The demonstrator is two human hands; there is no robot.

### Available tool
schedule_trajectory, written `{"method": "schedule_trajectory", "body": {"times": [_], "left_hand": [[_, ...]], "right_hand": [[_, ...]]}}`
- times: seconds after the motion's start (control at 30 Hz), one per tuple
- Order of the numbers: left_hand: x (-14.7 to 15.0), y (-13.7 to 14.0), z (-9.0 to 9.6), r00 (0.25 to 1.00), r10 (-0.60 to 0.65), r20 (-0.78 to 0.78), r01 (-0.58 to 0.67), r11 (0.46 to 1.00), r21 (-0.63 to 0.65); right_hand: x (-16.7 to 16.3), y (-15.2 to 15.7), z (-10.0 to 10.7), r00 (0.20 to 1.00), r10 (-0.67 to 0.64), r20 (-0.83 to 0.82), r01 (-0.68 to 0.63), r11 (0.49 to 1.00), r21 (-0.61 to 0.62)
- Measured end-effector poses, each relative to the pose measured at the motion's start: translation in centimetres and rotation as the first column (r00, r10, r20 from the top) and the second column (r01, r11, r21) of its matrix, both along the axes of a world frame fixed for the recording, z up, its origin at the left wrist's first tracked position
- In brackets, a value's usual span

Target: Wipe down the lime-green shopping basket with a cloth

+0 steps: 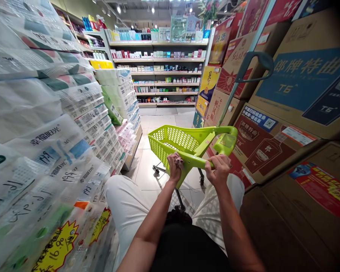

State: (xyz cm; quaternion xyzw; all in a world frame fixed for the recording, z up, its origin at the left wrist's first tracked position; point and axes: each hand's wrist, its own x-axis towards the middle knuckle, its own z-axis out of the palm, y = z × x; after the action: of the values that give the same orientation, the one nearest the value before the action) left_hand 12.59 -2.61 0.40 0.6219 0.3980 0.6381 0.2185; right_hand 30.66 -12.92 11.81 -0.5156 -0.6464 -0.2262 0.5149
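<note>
A lime-green shopping cart with a plastic lattice basket stands right before my knees, turned at an angle. My left hand is closed around a small crumpled cloth, pinkish and dark, and rests against the cart's near side. The cloth is mostly covered by my fingers. My right hand grips the near end of the cart's green handle bar. Through the basket's holes I make out no goods. Below, the cart's legs end in dark caster wheels.
Stacked tissue packs rise close on my left. Liquor cartons form a wall on my right, with a pole bearing a grey-blue hook in front. Tiled floor leads to cosmetics shelves at the back.
</note>
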Motion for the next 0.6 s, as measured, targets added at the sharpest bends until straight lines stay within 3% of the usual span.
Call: {"method": "schedule_trajectory", "body": {"times": [0.1, 0.17, 0.27, 0.4, 0.6], "left_hand": [[-0.6, -1.0, -2.8, 0.994, -0.025, -0.111, 0.018, 0.998, -0.065], [-0.9, -1.4, -3.5, 0.991, -0.024, -0.131, 0.006, 0.991, -0.131], [-0.7, -1.2, -2.2, 1.0, -0.007, -0.028, 0.003, 0.99, -0.143], [-0.1, -0.5, 0.1, 0.991, -0.127, 0.038, 0.129, 0.989, -0.073], [-1.2, -1.7, -3.0, 0.982, -0.061, -0.178, 0.008, 0.958, -0.285]], "right_hand": [[0.1, 0.1, -0.1, 1.0, -0.007, -0.019, 0.007, 1.0, -0.006], [0.2, 0.1, -0.1, 1.0, -0.005, -0.027, 0.004, 1.0, -0.026], [0.1, 0.1, -0.2, 1.0, 0.01, -0.028, -0.011, 0.999, -0.031], [0.1, 0.0, -0.3, 0.999, 0.011, -0.039, -0.012, 0.999, -0.037], [0.1, 0.0, 0.0, 0.999, 0.005, -0.053, -0.007, 0.999, -0.043]]}}
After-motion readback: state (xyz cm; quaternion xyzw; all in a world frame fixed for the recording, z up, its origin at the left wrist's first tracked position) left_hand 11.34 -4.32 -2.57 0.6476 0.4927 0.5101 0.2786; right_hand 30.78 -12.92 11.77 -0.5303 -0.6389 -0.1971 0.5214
